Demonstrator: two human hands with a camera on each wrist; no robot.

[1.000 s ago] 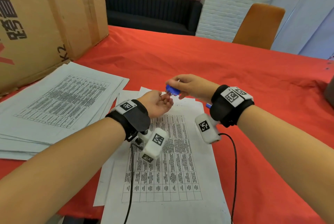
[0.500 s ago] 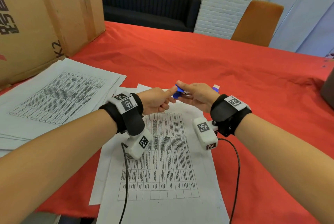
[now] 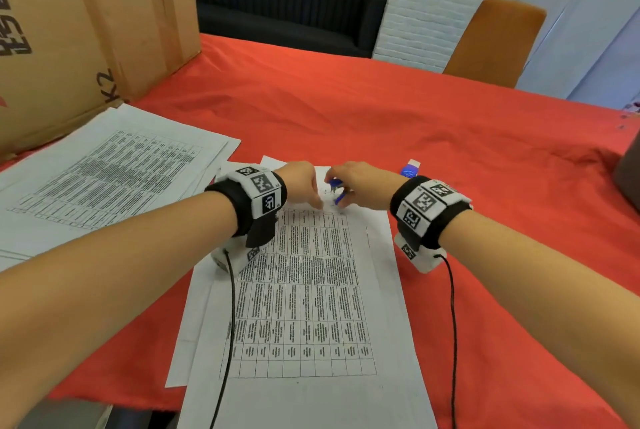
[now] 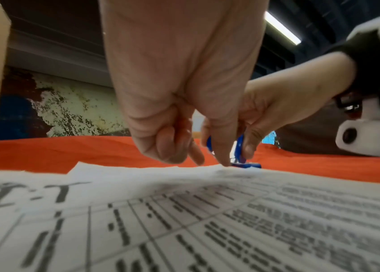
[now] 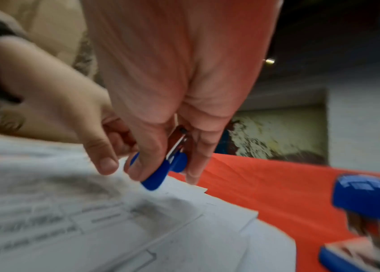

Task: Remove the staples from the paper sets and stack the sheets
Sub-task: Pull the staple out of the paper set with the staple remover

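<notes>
Two hands meet at the far end of the printed paper set [image 3: 304,290] lying on the red-covered worktop [image 3: 415,123]. The right hand [image 3: 363,186] pinches a blue staple remover [image 3: 336,190] between thumb and fingers; in the right wrist view the thumb [image 5: 144,165] lies along one blue grip and the other fingers [image 5: 198,158] press the opposite side, with the metal hinge showing between them. The remover points down at the top edge of the paper set, its tip at or just above the sheet; whether it has caught a staple cannot be told, as the spot is blurred and partly hidden by the fingers.

The left hand [image 3: 301,186] is just beside the right one, with nothing in its grasp. In the left wrist view its index finger [image 4: 221,147] reaches down with the tip on the top edge of the paper, just beside the remover, while the remaining fingers [image 4: 167,145] are curled in toward the palm. The top sheet rises slightly at that edge.

The paper set lies lengthwise in front of the person, with further sheets showing from under its left and far edges. A second spread of printed sheets [image 3: 114,172] rests to the left, near a large cardboard box [image 3: 69,30]. A blue stapler [image 3: 410,169] sits on the cloth just beyond the right wrist, apart from the papers. Both wrists wear black bands with white marker blocks, and a thin black cable trails from each.
</notes>
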